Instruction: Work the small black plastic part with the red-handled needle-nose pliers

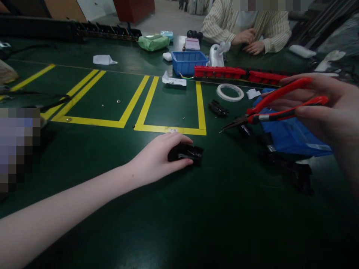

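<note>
My left hand [157, 158] rests on the dark green table [117, 209], fingers curled around a small black plastic part [186, 152]. At the right, my right hand [328, 112] holds red-handled needle-nose pliers [269, 110] above the table, the thin tip pointing left toward a spot above the black part. The pliers' handles are spread between my fingers. Several more black parts [291, 170] lie below the pliers beside a blue bag [291, 136].
Yellow tape lines [171, 129] mark boxes on the table. Beyond them are a tape roll [230, 92], another black part [218, 108], a blue bin [188, 61], red trays [218, 71] and a green bag [153, 42]. A person in a striped shirt [246, 26] sits at the far side.
</note>
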Tool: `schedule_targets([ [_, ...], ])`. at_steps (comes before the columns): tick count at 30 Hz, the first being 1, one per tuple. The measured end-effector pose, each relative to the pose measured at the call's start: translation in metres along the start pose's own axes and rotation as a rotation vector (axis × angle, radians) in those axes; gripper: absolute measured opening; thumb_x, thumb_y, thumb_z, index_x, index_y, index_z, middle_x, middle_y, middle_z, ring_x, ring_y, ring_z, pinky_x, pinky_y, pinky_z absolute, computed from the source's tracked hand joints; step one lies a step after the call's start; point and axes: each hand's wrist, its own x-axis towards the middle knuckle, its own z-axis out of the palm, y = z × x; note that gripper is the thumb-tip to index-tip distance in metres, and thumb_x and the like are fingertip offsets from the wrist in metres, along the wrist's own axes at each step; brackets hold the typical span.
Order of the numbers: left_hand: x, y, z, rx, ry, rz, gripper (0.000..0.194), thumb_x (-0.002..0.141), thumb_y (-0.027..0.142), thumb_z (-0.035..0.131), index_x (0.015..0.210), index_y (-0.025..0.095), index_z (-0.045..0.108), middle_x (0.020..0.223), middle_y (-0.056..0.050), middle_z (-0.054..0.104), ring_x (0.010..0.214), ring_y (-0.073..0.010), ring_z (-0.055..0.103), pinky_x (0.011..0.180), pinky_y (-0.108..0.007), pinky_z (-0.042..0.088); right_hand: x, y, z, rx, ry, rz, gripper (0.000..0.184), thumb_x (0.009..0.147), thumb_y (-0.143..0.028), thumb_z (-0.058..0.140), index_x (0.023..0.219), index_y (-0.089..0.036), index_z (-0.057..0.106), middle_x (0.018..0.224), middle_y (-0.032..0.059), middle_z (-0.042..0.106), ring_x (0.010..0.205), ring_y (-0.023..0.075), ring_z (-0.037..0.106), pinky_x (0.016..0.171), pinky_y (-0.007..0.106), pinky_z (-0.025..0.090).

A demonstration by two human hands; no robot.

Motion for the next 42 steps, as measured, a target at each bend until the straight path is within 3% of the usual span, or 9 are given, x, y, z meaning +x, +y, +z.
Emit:
schedule_targets([
  [6,0.021,-0.001,0.004,0.037,0.03,-0.012,0.033,0.086,0.032,0.065,0.114,0.017,0.058,0.112,-0.006,0.064,0.103,-0.0218,0.06,0.084,-0.039,0.052,-0.002,0.0,0.001,0.041,-0.005,-0.011,0.071,0.046,-0.044,0.088,0.109,-0.018,0.065,0.093,-0.0007,0.074,0.091,0.0211,0.07,0.095,0.045,0.048],
  [12,0.019,-0.004,0.003,0.032,0.03,-0.034,0.025,0.086,0.035,0.065,0.103,0.018,0.061,0.104,-0.004,0.064,0.094,-0.0214,0.06,0.076,-0.036,0.053,-0.003,0.002,0.0,0.027,-0.041,-0.034,0.068,0.052,-0.038,0.088,0.113,-0.019,0.065,0.106,0.0032,0.072,0.102,0.0243,0.067,0.1,0.046,0.048],
  [24,0.019,-0.005,0.003,0.15,0.005,0.066,0.017,0.087,0.032,0.065,0.097,0.018,0.064,0.104,-0.004,0.063,0.096,-0.0211,0.057,0.078,-0.036,0.051,-0.01,0.009,-0.001,-0.083,0.01,-0.155,0.057,0.064,-0.027,0.082,0.116,-0.014,0.063,0.103,0.0042,0.073,0.095,0.0202,0.068,0.094,0.045,0.049],
  [29,0.019,-0.006,0.005,0.099,0.036,0.033,0.028,0.085,0.033,0.067,0.108,0.019,0.058,0.108,-0.004,0.065,0.099,-0.0212,0.06,0.079,-0.036,0.053,-0.017,-0.005,0.012,-0.013,0.083,-0.146,0.055,0.061,-0.035,0.083,0.109,-0.015,0.067,0.096,0.0027,0.074,0.088,0.019,0.07,0.09,0.043,0.051],
  [33,0.018,-0.008,0.006,0.063,0.069,0.011,0.043,0.083,0.031,0.07,0.12,0.018,0.053,0.114,-0.005,0.065,0.106,-0.0218,0.061,0.086,-0.039,0.053,-0.024,-0.019,0.019,0.061,0.08,-0.103,0.06,0.056,-0.051,0.084,0.107,-0.025,0.068,0.096,-0.0028,0.072,0.092,0.0177,0.069,0.09,0.038,0.052],
  [38,0.018,-0.006,0.007,0.086,0.043,0.068,0.05,0.082,0.028,0.072,0.125,0.014,0.053,0.116,-0.009,0.065,0.107,-0.0226,0.062,0.09,-0.04,0.052,-0.033,-0.024,0.025,0.065,0.038,-0.105,0.064,0.056,-0.064,0.079,0.11,-0.032,0.067,0.105,0.0025,0.07,0.104,0.0285,0.065,0.097,0.048,0.049],
  [41,0.017,-0.004,0.006,0.1,0.03,0.112,0.054,0.083,0.027,0.072,0.13,0.011,0.05,0.119,-0.012,0.065,0.112,-0.0242,0.06,0.094,-0.042,0.049,-0.042,-0.037,0.04,0.034,0.038,-0.076,0.064,0.051,-0.062,0.082,0.104,-0.031,0.068,0.104,0.0008,0.07,0.105,0.0315,0.065,0.1,0.056,0.044],
  [42,0.017,-0.004,0.006,0.102,0.027,0.126,0.054,0.083,0.027,0.072,0.13,0.011,0.05,0.12,-0.013,0.065,0.114,-0.0244,0.06,0.095,-0.042,0.049,-0.046,-0.043,0.046,-0.001,0.033,-0.046,0.057,0.056,-0.058,0.081,0.104,-0.031,0.068,0.104,-0.0003,0.07,0.105,0.0307,0.065,0.099,0.056,0.044],
])
